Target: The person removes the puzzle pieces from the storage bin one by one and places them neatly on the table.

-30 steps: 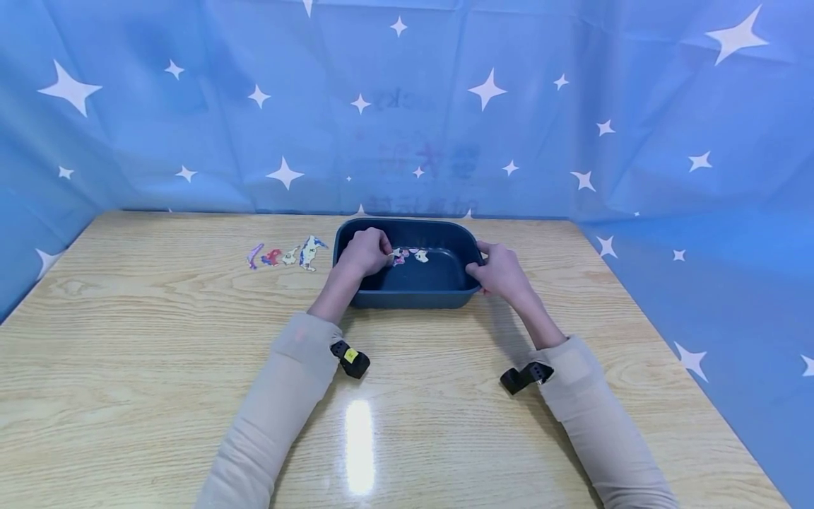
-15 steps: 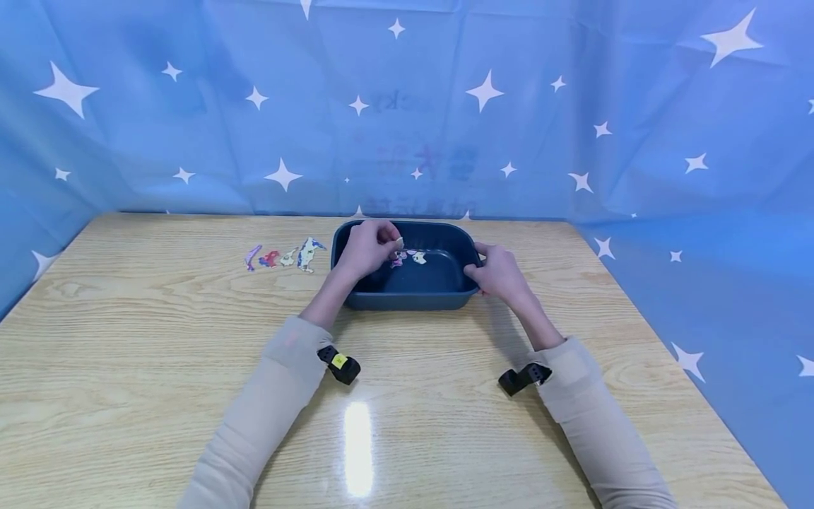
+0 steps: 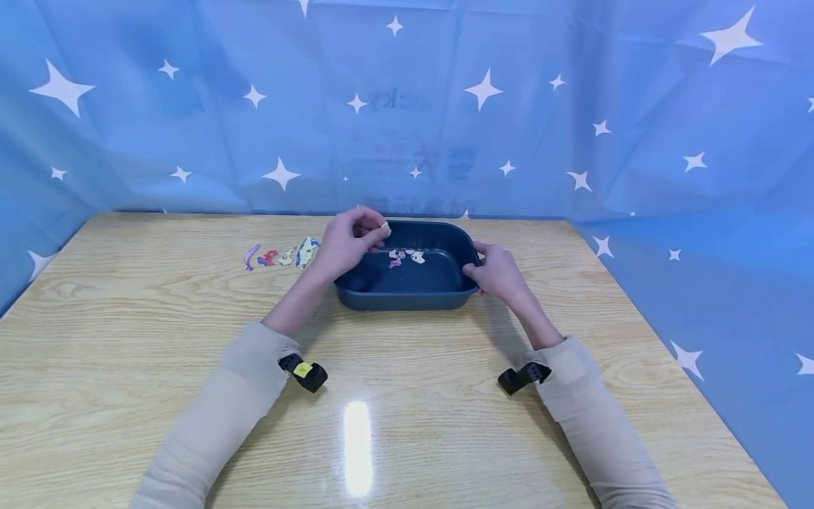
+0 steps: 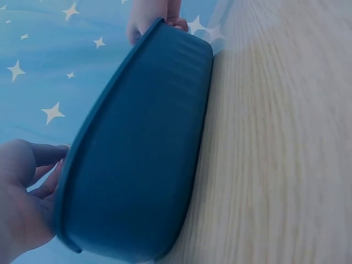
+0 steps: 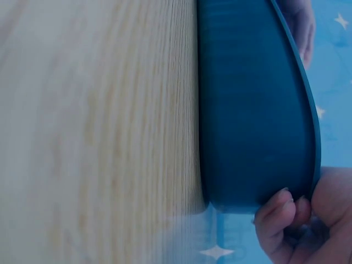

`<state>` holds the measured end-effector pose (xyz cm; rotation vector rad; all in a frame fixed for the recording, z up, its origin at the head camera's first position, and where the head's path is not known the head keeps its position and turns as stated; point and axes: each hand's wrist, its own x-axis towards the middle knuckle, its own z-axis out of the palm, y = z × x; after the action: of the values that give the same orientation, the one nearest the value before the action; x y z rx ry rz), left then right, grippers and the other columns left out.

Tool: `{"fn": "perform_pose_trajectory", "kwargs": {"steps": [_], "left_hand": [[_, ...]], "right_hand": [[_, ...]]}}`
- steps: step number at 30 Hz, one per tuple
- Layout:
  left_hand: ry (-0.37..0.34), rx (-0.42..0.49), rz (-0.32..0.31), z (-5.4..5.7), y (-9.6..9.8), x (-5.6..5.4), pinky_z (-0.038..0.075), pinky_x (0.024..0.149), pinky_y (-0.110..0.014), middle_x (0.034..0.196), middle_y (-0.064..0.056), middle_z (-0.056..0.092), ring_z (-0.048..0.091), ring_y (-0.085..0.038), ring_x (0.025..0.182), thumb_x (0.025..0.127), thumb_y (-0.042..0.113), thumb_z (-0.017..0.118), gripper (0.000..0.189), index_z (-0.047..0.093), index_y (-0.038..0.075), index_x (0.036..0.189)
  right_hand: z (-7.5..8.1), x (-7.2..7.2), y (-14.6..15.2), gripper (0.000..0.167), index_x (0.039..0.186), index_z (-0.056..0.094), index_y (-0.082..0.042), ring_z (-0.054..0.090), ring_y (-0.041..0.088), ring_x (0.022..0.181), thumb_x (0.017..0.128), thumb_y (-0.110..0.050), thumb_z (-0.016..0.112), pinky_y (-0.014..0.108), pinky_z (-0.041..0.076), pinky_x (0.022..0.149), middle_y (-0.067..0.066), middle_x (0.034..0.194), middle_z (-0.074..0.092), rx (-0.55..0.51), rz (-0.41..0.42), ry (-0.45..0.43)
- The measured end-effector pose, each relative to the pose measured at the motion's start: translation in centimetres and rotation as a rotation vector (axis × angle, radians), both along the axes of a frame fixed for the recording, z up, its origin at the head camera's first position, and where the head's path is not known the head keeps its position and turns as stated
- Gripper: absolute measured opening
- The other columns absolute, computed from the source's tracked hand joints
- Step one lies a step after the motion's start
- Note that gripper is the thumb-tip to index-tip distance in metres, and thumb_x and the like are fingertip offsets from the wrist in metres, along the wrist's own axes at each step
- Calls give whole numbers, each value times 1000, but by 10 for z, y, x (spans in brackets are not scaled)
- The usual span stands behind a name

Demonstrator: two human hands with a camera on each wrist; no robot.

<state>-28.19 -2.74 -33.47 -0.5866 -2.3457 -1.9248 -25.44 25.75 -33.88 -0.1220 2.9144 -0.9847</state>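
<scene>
In the head view, my left hand is over the left end of a dark blue plastic bin. Thumb and fingertips pinch a small pale flat piece, mostly hidden by the fingers. My right hand grips the bin's right end, thumb over the rim and fingers outside, as the right wrist view also shows with its curled fingers. Inside the bin lie a pink-and-white cutout and a pale cutout. From the left wrist view, the bin's side wall hides its contents.
Left of the bin, several flat cutouts lie in a row on the wooden table: a purple one, a red-and-blue one, a pale one and a blue-and-white one. A blue star-patterned curtain hangs behind.
My left hand has lifted from inside the bin with the small pale piece and moved left over the bin's left end. My right hand stays on the rim.
</scene>
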Motion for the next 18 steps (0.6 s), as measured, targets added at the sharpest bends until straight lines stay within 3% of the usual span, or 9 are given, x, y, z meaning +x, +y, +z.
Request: {"fn": "perform_pose_trajectory", "kwargs": {"steps": [6, 10, 18], "left_hand": [[1, 37, 12, 4, -18, 4, 60, 76, -38, 99, -16, 68, 67, -20, 80, 100, 13, 66, 18, 67, -1, 111], [9, 28, 44, 3, -33, 4, 59, 72, -28, 103, -20, 67, 67, -22, 81, 101, 16, 65, 24, 67, -3, 115], [5, 37, 79, 0, -65, 7, 59, 75, -29, 96, -12, 67, 67, -20, 78, 101, 18, 65, 28, 67, -3, 119]], "right_hand": [[-1, -1, 2, 60, 154, 32, 4, 65, 34, 56, 101, -11, 54, 37, 53, 53, 7, 52, 54, -3, -6, -7], [-1, 0, 2, 60, 155, 32, 3, 65, 34, 56, 101, -12, 55, 39, 54, 54, 7, 52, 54, -9, -8, -14], [0, -1, 1, 61, 155, 31, 2, 64, 35, 56, 101, -13, 54, 33, 48, 49, 7, 52, 53, 4, -4, -24]]}}
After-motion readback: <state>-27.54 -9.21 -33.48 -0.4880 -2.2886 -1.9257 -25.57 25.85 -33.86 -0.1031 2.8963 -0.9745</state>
